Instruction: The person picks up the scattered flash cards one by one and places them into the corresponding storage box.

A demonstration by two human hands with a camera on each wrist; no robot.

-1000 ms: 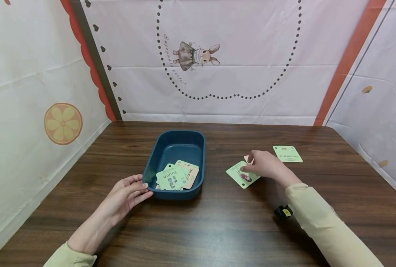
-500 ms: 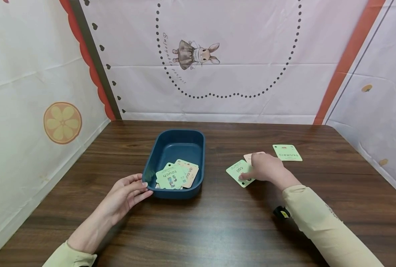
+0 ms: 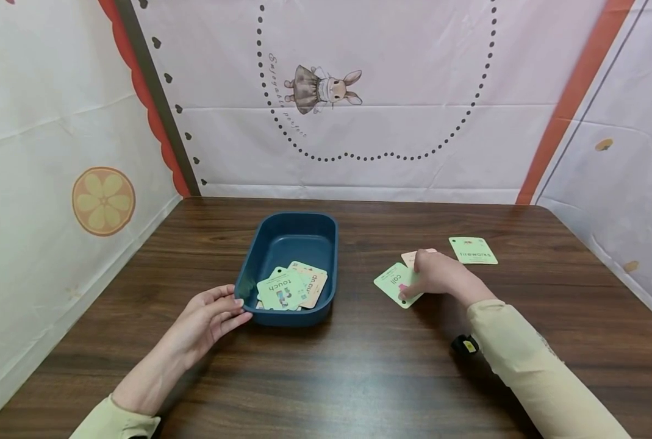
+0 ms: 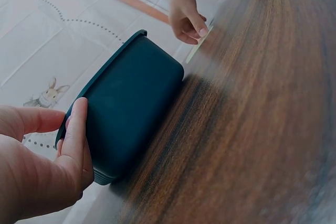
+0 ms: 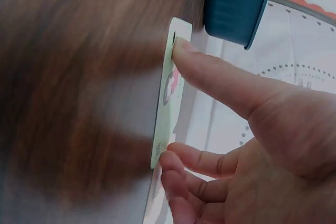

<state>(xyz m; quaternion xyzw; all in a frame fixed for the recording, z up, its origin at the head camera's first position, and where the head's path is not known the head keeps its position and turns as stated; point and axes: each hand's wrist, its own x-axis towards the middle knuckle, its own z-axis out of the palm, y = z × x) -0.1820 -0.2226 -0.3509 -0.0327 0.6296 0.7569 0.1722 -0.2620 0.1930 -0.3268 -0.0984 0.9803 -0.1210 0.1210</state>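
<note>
At its near left corner, the dark blue plastic bin is held by my left hand, thumb over the rim and fingers along the outer wall. Inside lie several word cards, with a green "touch" card on top. My right hand is over a green "call" card on the table. In the right wrist view, its thumb presses one edge of that card and its curled fingertips meet the opposite end. A pinkish card shows partly behind the green one, the rest hidden by the hand.
A green "fireworks" card lies farther back to the right on the brown wooden table. Under the right forearm shows a small black object with a yellow label. Printed cloth walls the back and sides.
The right hand has shifted slightly over the cards, uncovering the word "call", and the green card has turned and slid a little. The left hand and bin have stayed put.
</note>
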